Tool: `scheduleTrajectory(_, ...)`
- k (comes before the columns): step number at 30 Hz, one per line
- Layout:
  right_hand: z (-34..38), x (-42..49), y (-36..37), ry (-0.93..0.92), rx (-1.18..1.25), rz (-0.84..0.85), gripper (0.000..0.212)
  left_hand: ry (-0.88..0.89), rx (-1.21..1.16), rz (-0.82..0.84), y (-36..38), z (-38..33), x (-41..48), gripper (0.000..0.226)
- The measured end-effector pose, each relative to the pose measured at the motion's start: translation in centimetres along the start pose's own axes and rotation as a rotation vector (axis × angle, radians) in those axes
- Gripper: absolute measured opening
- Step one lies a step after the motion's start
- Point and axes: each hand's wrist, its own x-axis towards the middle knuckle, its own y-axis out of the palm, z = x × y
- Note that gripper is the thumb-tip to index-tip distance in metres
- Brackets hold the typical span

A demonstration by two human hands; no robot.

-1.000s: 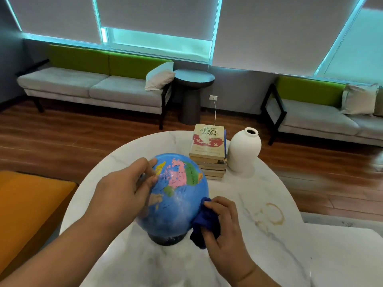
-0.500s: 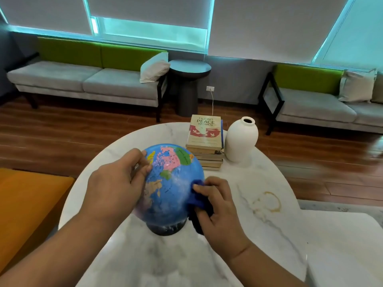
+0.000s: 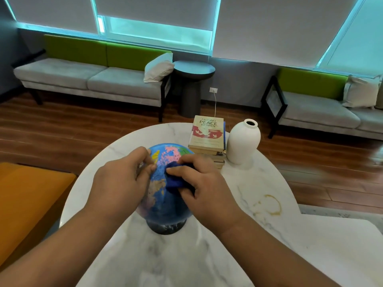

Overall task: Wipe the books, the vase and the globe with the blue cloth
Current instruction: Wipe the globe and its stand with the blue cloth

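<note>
A blue globe [image 3: 163, 201] on a dark base stands on the white marble table [image 3: 228, 245]. My left hand [image 3: 120, 181] holds the globe's left side, fingers curled over its top. My right hand [image 3: 201, 185] grips the bunched blue cloth [image 3: 174, 179] and presses it against the upper front of the globe. Behind the globe lies a stack of books [image 3: 208, 137] with a cream cover on top. A white vase [image 3: 243, 141] stands upright just right of the stack.
A brownish ring stain [image 3: 271, 204] marks the table to the right of the globe. An orange seat [image 3: 27, 201] sits at the left. Grey sofas with green backs [image 3: 93, 79] and a dark round side table [image 3: 193, 83] stand along the far wall.
My right hand has slid the cloth from the globe's lower right side up onto its upper front. My left hand stays on the globe's left side.
</note>
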Motion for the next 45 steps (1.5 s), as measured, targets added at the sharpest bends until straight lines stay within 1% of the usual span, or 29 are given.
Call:
scheduleTrajectory(2,0.1,0.3,-0.5,-0.005,-0.016,0.045,0.039,-0.013,-0.030,-0.001,0.0,0.1,0.0,0.011)
scheduleTrajectory(5,-1.1,-0.9,-0.8,0.004,0.014,0.001,0.038,-0.033,-0.044,0.012,-0.2,0.2,0.0,0.011)
scheduleTrajectory(7,-1.1,-1.3,-1.0,0.011,-0.004,-0.003,0.037,-0.028,-0.012,0.017,-0.1,0.2,0.0,0.012)
scheduleTrajectory(9,0.0,-0.3,-1.1,-0.032,-0.058,0.047,0.036,-0.016,0.018,0.020,-0.1,0.1,0.0,0.013)
scheduleTrajectory(12,2.4,2.1,-1.4,-0.075,-0.169,0.181,0.036,0.018,0.059,0.049,-0.2,-0.1,-0.3,0.011)
scheduleTrajectory(15,2.8,2.9,-1.9,-0.079,-0.194,0.258,0.038,0.011,0.013,0.043,-0.4,0.1,-0.3,0.008)
scheduleTrajectory(17,2.0,2.2,-2.4,-0.081,-0.147,0.276,0.036,-0.006,-0.026,0.040,-0.3,0.4,-0.1,0.009)
scheduleTrajectory(20,1.2,1.3,-2.8,-0.049,-0.092,0.259,0.034,-0.016,-0.039,0.048,-0.4,0.6,0.0,0.010)
scheduleTrajectory(22,1.6,1.9,-2.7,-0.063,-0.106,0.275,0.034,0.011,-0.007,0.062,-0.5,0.7,0.0,0.009)
scheduleTrajectory(25,2.7,3.4,-2.3,-0.109,-0.190,0.302,0.037,0.056,0.063,0.077,-0.6,0.5,-0.1,0.009)
scheduleTrajectory(27,2.9,3.8,-2.4,-0.133,-0.223,0.325,0.037,0.044,0.046,0.076,-0.8,0.2,-0.2,0.009)
scheduleTrajectory(29,2.3,3.3,-2.7,-0.141,-0.178,0.360,0.033,0.026,0.016,0.068,-0.9,0.3,-0.1,0.008)
scheduleTrajectory(32,0.2,1.5,-3.2,-0.077,-0.029,0.286,0.024,0.002,0.008,0.053,-0.9,0.5,0.1,0.008)
scheduleTrajectory(35,-0.7,0.6,-3.0,-0.042,0.047,0.220,0.026,0.016,0.036,0.061,-1.2,0.2,0.1,0.009)
scheduleTrajectory(38,0.1,1.6,-2.5,-0.061,0.029,0.224,0.033,0.029,-0.105,0.080,-0.7,0.2,0.1,0.003)
scheduleTrajectory(41,-0.1,1.9,-2.3,-0.057,0.029,0.194,0.035,0.050,-0.243,0.101,-0.2,0.3,0.2,0.011)
scheduleTrajectory(43,-1.3,0.7,-1.9,-0.093,0.054,0.122,0.034,0.066,-0.225,0.112,-0.1,0.4,0.3,0.018)
scheduleTrajectory(45,-3.1,-1.6,-0.8,-0.096,0.110,0.002,0.034,0.059,-0.212,0.101,0.1,1.0,0.5,0.016)
